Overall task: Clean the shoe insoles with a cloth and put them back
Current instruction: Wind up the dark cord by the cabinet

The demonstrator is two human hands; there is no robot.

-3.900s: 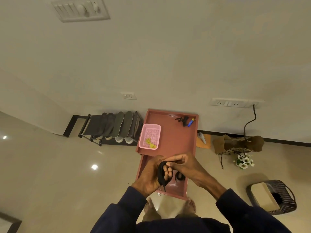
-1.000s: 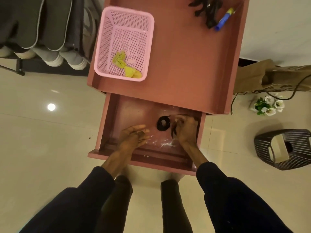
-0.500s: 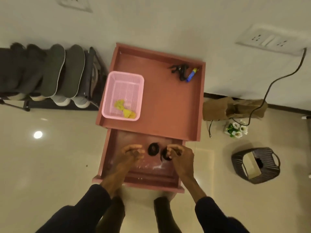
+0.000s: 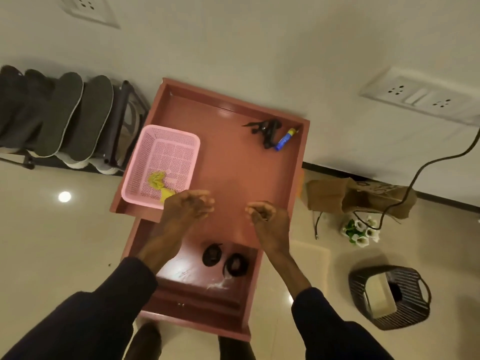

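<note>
hands loosely curled and empty, your left hand and right hand hang over the red cabinet top, insoles leaning on the rack at left, yellow cloth in the pink basket, two black rolls in the open drawer.

Basket: pink perforated plastic; cloth: yellow, crumpled fabric; surface: smooth, semi-gloss painted; floor: glossy tile.
</note>
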